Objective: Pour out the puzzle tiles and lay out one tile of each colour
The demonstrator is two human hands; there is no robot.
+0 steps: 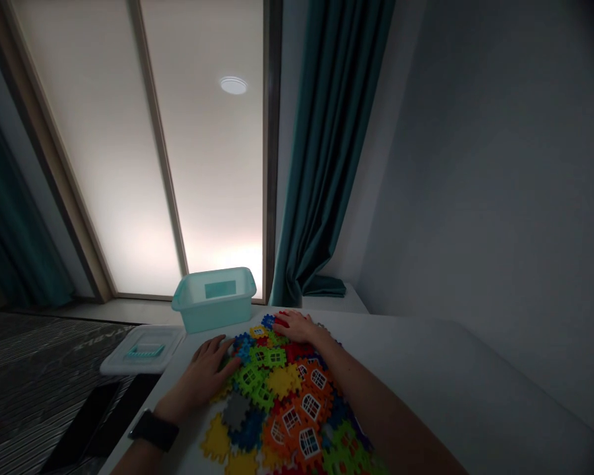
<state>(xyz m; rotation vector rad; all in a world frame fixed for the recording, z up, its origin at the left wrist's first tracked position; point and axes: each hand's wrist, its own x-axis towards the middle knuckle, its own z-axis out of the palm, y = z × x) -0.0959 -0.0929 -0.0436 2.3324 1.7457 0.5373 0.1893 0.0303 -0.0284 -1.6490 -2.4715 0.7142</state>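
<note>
Head view: the left hand [208, 371] rests unclenched against the left edge of a heap of toothed plastic pieces [281, 381] (several bear white lattices); the right hand [297, 327] lies, fingers extended, over its far end. The heap sits on the white table [416, 376] near a teal bin [218, 318].

Overall exposure is running dim. Main brightness is coming from the frosted panels [218, 191], glowing hottest low down behind the teal storage bin [218, 319], nearly clipping there. Round pale disc [233, 85] is showing high on the glazing; can't tell lamp from reflection. Gray wall [499, 171] is lying in shadow, top-right corner is showing near black. Striped floor [14, 369] is losing detail. Gear-edged tiles [283, 381] are reading fairly clearly, colors saturated. Wide-angle view is leaning the left door frame [50, 152] hard.
</note>
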